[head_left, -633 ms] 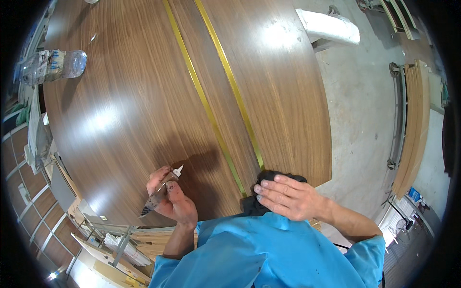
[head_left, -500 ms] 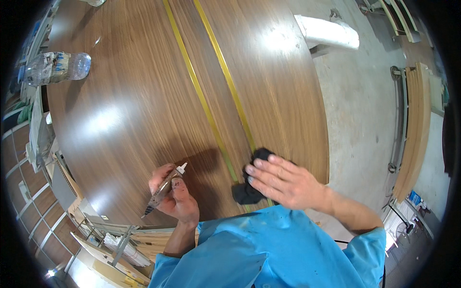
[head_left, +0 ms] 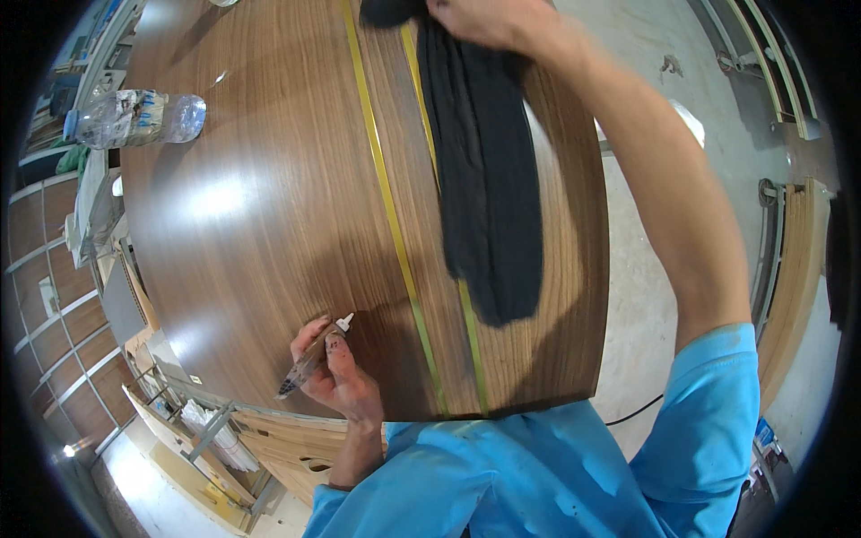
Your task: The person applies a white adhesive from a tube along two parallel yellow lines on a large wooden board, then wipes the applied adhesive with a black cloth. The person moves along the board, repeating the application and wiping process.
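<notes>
My left hand [head_left: 338, 381] is wrapped round a slim, see-through squeeze tube [head_left: 305, 365] with a white nozzle, just above the near left of a brown wood-grain panel [head_left: 269, 269]. Two gold strips [head_left: 384, 188] run lengthwise along this panel. At the far edge of view my right hand [head_left: 489, 20] is closed on a black cloth [head_left: 484, 179]; some of its fingers are cut off or hidden. From that hand the long cloth trails back toward me, covering part of the right-hand strip. Dark smudges mark my left thumb.
A clear plastic bottle [head_left: 139, 118] lies on its side at the panel's left edge. Stacked boards [head_left: 794, 278] stand to the right beyond the concrete floor [head_left: 641, 260]. Left of the panel are a metal rack and wood pieces. A white wrapped object [head_left: 689, 121] shows beside the right edge.
My right hand has moved from the near end far forward, and the bunched black cloth is now stretched out long. The left hand keeps the tube in nearly the same place.
</notes>
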{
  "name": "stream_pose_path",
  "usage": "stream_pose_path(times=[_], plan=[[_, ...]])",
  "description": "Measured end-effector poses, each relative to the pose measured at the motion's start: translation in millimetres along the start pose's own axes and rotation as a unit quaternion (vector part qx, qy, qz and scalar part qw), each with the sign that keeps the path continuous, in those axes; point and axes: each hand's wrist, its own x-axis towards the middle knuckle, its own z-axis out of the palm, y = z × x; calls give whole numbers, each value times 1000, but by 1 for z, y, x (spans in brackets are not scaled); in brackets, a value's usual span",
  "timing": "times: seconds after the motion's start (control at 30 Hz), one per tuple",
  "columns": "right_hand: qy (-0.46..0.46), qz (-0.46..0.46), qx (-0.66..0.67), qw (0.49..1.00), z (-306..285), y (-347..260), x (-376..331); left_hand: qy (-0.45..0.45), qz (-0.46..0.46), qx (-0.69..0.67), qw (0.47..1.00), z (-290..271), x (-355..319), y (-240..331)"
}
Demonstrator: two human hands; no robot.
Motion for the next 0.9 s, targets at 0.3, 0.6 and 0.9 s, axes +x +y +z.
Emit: stream_pose_path(times=[0.3,0.6,0.9], plan=[[-159,-37,181,970,-43,-150,-92,42,6,38,998,-1,18,-5],[-265,88,281,918,-133,-312,-186,-5,50,20,999,3,52,-8],[-316,-34,202,926,-85,-232,-134,-42,34,-1,999,17,49,-3]])
